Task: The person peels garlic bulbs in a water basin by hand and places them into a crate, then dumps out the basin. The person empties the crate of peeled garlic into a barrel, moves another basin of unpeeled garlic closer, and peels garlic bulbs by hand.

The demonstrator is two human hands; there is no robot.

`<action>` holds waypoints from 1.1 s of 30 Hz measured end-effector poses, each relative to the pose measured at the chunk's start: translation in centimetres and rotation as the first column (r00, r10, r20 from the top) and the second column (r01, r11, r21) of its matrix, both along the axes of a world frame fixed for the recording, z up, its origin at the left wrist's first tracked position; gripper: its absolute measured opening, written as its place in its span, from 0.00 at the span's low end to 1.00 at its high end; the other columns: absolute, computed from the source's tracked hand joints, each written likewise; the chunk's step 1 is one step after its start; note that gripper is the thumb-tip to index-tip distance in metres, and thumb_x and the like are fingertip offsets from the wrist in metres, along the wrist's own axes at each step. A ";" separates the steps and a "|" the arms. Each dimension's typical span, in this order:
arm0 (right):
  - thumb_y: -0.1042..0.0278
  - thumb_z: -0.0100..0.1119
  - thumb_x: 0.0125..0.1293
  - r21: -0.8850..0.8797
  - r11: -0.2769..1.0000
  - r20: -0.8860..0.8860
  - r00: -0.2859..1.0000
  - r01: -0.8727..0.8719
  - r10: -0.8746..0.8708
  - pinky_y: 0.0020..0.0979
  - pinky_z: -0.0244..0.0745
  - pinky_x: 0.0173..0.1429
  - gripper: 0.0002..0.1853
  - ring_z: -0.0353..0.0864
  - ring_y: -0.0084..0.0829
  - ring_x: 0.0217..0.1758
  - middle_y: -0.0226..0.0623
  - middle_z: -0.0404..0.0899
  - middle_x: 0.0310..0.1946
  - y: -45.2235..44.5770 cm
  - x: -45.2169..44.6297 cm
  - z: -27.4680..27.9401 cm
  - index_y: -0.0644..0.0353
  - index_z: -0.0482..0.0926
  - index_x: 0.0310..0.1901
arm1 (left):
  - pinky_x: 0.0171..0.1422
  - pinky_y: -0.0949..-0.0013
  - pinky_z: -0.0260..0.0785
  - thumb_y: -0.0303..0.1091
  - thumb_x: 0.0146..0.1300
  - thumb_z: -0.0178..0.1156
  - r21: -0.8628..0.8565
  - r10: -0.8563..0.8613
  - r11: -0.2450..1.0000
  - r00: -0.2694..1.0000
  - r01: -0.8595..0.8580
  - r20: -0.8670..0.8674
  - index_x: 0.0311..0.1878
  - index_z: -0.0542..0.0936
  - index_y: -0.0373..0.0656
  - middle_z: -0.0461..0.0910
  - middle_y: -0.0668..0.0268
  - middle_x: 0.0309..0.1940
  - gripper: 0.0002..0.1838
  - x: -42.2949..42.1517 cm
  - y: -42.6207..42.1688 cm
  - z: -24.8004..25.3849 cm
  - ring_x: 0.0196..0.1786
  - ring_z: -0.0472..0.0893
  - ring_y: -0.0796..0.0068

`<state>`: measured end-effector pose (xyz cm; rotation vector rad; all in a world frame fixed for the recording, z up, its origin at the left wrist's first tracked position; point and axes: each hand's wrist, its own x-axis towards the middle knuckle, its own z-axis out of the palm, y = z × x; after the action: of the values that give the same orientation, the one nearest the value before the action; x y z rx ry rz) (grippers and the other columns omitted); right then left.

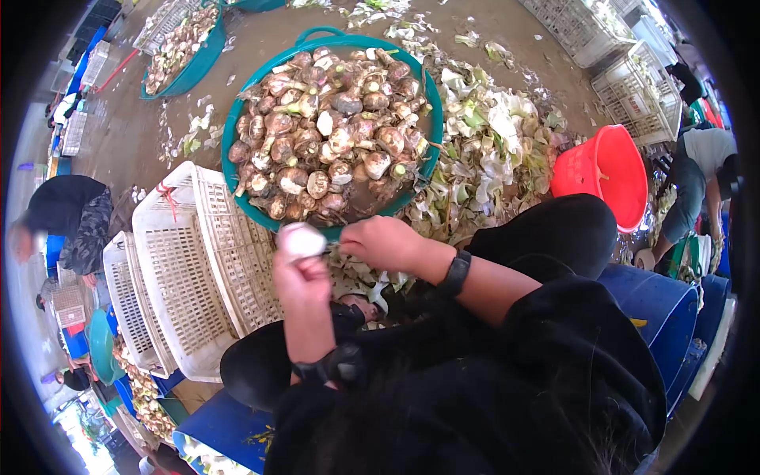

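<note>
A pale, smooth, peeled bulb [303, 241] is gripped in my left hand [302, 289], whose fingers are curled around it. Just to its right, my right hand [388, 244] is closed, its fingertips turned toward the bulb; what it grips, if anything, is too small to make out. Both hands are over the near rim of a large green tub [237, 111]. Inside the tub lies a heap of brown, muddy-skinned bulbs [317, 142], several with cut green stems.
Stacked white plastic crates [178, 269] stand left of the tub. Peeled leaf scraps [491, 150] cover the floor at right, beside a red bucket [613, 174]. Blue barrels [657, 305] lie near my right side. Other people [67, 210] work at both sides.
</note>
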<state>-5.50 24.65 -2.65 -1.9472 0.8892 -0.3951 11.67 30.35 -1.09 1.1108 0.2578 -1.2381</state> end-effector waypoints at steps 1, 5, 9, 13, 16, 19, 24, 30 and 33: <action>0.56 0.52 0.58 -0.057 0.998 -0.095 0.995 0.021 -0.026 0.41 0.71 0.44 0.18 0.76 0.47 0.40 0.49 0.76 0.35 -0.2 -0.2 -2.4 0.61 0.72 0.43 | 0.14 0.85 0.61 0.36 0.64 0.49 -0.105 0.140 0.983 0.987 -0.148 -0.076 0.40 0.74 0.43 0.72 0.71 0.20 0.09 2.0 1.0 1.1 0.14 0.65 0.87; 0.63 0.52 0.55 0.038 0.991 -0.180 0.976 0.132 -0.123 0.42 0.71 0.45 0.17 0.77 0.45 0.41 0.48 0.77 0.35 -4.1 1.7 -3.5 0.60 0.71 0.46 | 0.27 0.72 0.71 0.57 0.61 0.44 -0.147 0.607 0.776 0.790 -0.613 -0.092 0.35 0.72 0.37 0.70 0.65 0.19 0.27 6.3 2.7 1.9 0.22 0.70 0.76; 0.65 0.57 0.49 0.057 0.998 -0.146 0.989 0.022 -0.014 0.39 0.73 0.42 0.23 0.79 0.42 0.36 0.43 0.79 0.32 -5.8 8.1 -10.8 0.60 0.70 0.49 | 0.35 0.72 0.68 0.49 0.60 0.53 0.047 0.170 0.977 0.898 -0.206 0.405 0.33 0.70 0.41 0.68 0.68 0.24 0.18 1.7 -1.5 -0.2 0.27 0.70 0.78; 0.66 0.64 0.44 0.575 0.817 0.159 0.972 0.053 -0.175 0.31 0.72 0.42 0.25 0.79 0.34 0.38 0.41 0.78 0.31 -4.8 7.2 -6.7 0.62 0.72 0.46 | 0.53 0.69 0.63 0.48 0.61 0.52 0.310 -0.390 0.921 0.565 0.237 0.727 0.52 0.67 0.37 0.70 0.61 0.45 0.26 0.3 -2.8 -2.6 0.46 0.71 0.72; 0.72 0.58 0.49 0.211 0.970 0.401 0.894 0.122 -0.200 0.34 0.72 0.41 0.13 0.77 0.45 0.39 0.45 0.78 0.35 -1.5 5.6 -2.7 0.65 0.74 0.39 | 0.56 0.67 0.61 0.48 0.56 0.58 0.291 -0.361 0.922 0.300 0.254 0.883 0.51 0.69 0.36 0.70 0.54 0.48 0.27 -2.5 -3.0 -2.6 0.51 0.70 0.66; 0.74 0.55 0.50 -0.204 0.977 0.149 0.988 0.058 -0.027 0.38 0.72 0.41 0.06 0.76 0.47 0.37 0.45 0.77 0.33 -1.8 3.2 -1.9 0.63 0.75 0.32 | 0.46 0.71 0.65 0.41 0.53 0.62 0.254 -0.300 0.936 0.174 0.243 0.938 0.41 0.73 0.36 0.74 0.61 0.35 0.19 -2.8 -2.9 -2.2 0.39 0.73 0.73; 0.71 0.51 0.52 -0.472 0.871 -0.024 0.990 -0.137 0.142 0.37 0.74 0.40 0.05 0.78 0.40 0.32 0.37 0.75 0.24 -1.3 1.3 -1.1 0.58 0.75 0.23 | 0.24 0.82 0.57 0.34 0.54 0.60 0.174 -0.496 0.847 0.631 0.502 0.596 0.39 0.75 0.39 0.71 0.74 0.23 0.11 -0.8 -2.5 -2.3 0.24 0.68 0.87; 0.66 0.53 0.51 0.099 0.995 0.092 0.995 0.019 -0.028 0.40 0.74 0.39 0.09 0.79 0.42 0.31 0.42 0.79 0.28 -2.2 0.5 -3.2 0.63 0.78 0.24 | 0.27 0.82 0.60 0.33 0.59 0.54 0.076 -0.569 0.796 0.697 0.601 0.436 0.44 0.76 0.40 0.72 0.74 0.28 0.12 -2.1 -2.0 -0.9 0.29 0.71 0.86; 0.61 0.52 0.54 0.017 1.000 -0.467 0.884 -0.008 0.015 0.41 0.75 0.40 0.13 0.80 0.42 0.36 0.46 0.80 0.30 -2.3 -1.4 -5.8 0.63 0.79 0.29 | 0.27 0.82 0.61 0.29 0.57 0.53 0.044 -0.486 0.819 0.652 0.572 0.581 0.50 0.73 0.37 0.72 0.72 0.30 0.17 -2.2 -2.3 -0.8 0.28 0.70 0.86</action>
<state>-6.87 22.31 -8.44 -2.0689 1.1788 0.1031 9.48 28.03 -1.90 1.4305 -0.6681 -1.3304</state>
